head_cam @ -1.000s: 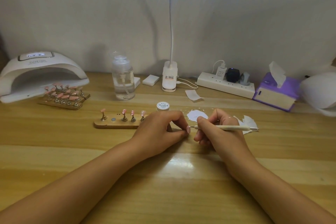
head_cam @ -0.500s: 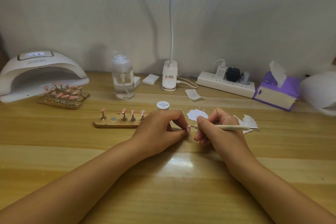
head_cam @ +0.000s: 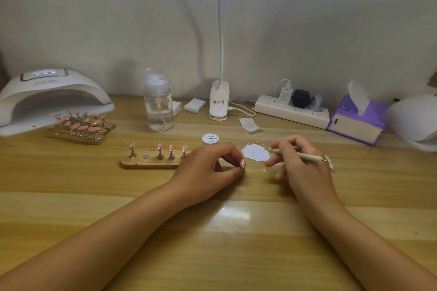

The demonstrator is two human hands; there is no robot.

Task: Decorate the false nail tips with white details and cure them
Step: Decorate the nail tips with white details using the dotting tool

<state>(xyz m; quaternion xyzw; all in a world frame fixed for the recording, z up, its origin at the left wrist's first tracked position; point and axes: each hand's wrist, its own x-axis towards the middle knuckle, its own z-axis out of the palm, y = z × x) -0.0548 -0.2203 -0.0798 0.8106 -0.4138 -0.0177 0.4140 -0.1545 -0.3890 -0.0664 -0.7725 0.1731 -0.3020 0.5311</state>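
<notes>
1. Head view: the left hand [head_cam: 208, 168] rested on the wooden table [head_cam: 212, 248] with its fingers curled. Thumb and forefinger pinched one pink nail tip [head_cam: 242, 163], which bore small white marks
2. The right hand [head_cam: 300, 163] lay near the left hand but apart from it, and gripped a thin dotting tool [head_cam: 305, 155] in a pen hold. The working end of the tool pointed left, at the right edge of the white paint patch [head_cam: 255, 152]; contact could not be determined
3. The patch lay on the table just behind the gap between the two hands. A small jar [head_cam: 210, 139] with a lid marked "Painted" stood just behind the left hand
4. A wooden holder strip [head_cam: 149, 163] lay left of the left hand, its right end hidden by that hand. Four pink tips stood upright on metal stands on it, and a round grey disc [head_cam: 146, 156] showed between the first and second stands
5. The curing lamp [head_cam: 52, 99] stood at the far left with its display lit. Further holder strips [head_cam: 81, 129] carrying pink tips lay just in front of its opening
6. Along the back edge stood a pump bottle [head_cam: 159, 106], a desk lamp base [head_cam: 219, 101], a power strip [head_cam: 292, 111] and a purple tissue box [head_cam: 357, 120]
</notes>
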